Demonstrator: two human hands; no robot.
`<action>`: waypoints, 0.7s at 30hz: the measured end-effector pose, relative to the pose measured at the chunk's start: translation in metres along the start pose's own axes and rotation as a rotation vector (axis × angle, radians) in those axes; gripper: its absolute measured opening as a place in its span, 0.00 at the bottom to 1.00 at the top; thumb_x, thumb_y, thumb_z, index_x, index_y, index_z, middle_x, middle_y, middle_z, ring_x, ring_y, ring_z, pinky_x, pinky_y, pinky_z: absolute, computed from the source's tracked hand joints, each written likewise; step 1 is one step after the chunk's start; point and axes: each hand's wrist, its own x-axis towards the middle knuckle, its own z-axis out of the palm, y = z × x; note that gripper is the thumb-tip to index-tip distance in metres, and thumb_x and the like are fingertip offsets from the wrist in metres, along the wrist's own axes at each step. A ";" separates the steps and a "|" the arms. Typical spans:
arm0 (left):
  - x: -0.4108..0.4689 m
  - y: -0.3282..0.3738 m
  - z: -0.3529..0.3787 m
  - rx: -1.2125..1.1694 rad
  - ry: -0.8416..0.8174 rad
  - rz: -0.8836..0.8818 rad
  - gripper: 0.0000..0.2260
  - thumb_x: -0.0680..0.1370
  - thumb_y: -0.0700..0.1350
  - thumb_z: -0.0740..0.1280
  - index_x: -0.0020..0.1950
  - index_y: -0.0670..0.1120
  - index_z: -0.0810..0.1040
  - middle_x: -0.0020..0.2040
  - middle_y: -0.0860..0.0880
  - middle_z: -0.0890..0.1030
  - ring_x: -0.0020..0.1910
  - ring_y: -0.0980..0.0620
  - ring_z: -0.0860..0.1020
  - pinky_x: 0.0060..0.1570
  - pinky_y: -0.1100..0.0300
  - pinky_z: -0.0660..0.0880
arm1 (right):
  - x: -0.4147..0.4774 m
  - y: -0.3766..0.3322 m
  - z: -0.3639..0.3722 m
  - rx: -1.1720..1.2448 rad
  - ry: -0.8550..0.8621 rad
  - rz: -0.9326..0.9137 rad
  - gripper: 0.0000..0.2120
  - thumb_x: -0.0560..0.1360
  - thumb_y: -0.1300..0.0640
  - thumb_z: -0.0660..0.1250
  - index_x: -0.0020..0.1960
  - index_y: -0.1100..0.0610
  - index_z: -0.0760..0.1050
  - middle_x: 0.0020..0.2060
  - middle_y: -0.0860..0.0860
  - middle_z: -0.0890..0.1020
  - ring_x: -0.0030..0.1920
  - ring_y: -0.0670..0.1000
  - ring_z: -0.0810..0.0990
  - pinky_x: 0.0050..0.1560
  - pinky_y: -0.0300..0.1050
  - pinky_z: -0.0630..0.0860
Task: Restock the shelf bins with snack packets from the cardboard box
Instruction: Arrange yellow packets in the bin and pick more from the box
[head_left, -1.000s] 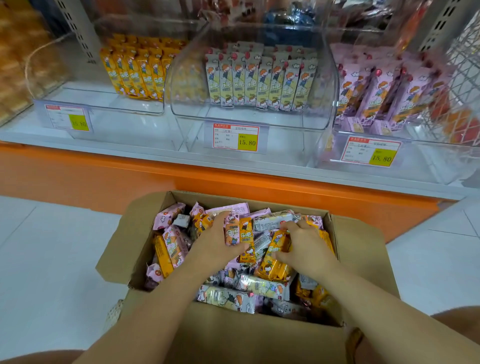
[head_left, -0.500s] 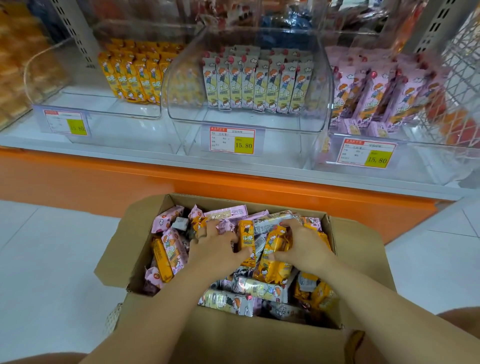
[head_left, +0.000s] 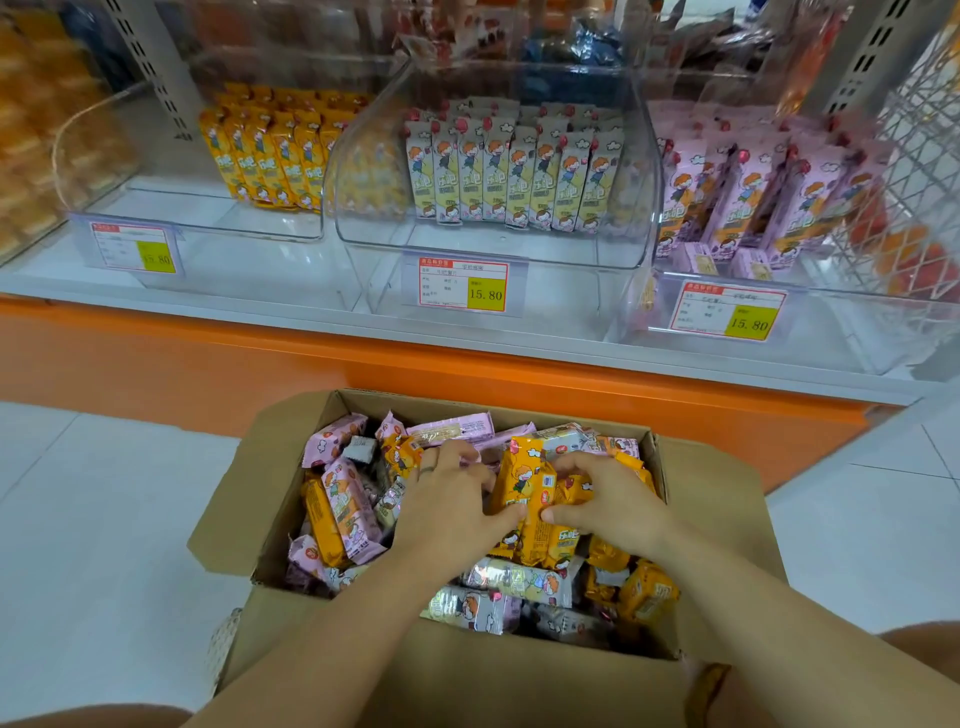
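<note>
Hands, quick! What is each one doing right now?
Left hand: closed on the orange packets.
Right hand: closed on the same orange packets.

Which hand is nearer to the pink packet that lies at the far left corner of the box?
Left. The left hand lies right of the pink packet, a few packets away. The right hand is further right, on the orange packets.

I see the open cardboard box (head_left: 717, 499) heaped with jumbled orange, pink and grey snack packets (head_left: 343, 506); clear shelf bins (head_left: 498, 249) hold upright rows.
</note>
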 end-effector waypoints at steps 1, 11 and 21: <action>0.001 0.001 0.000 -0.038 0.006 0.012 0.18 0.74 0.63 0.64 0.51 0.50 0.75 0.57 0.53 0.71 0.59 0.52 0.69 0.61 0.55 0.67 | 0.000 0.001 -0.002 0.017 -0.026 0.005 0.31 0.71 0.54 0.74 0.70 0.54 0.66 0.69 0.48 0.69 0.69 0.49 0.66 0.63 0.38 0.65; 0.006 0.015 0.001 -0.355 -0.112 -0.036 0.25 0.77 0.53 0.67 0.71 0.47 0.65 0.54 0.51 0.77 0.53 0.50 0.77 0.55 0.56 0.75 | -0.009 -0.002 -0.039 0.151 0.534 0.025 0.09 0.71 0.55 0.72 0.50 0.52 0.76 0.40 0.45 0.80 0.40 0.46 0.78 0.34 0.31 0.69; 0.008 0.017 0.007 -0.388 -0.119 -0.016 0.31 0.77 0.50 0.67 0.76 0.52 0.56 0.61 0.50 0.74 0.55 0.52 0.75 0.53 0.60 0.70 | -0.022 -0.005 -0.035 0.004 0.031 0.162 0.24 0.75 0.56 0.70 0.68 0.56 0.67 0.63 0.57 0.76 0.53 0.53 0.80 0.44 0.32 0.76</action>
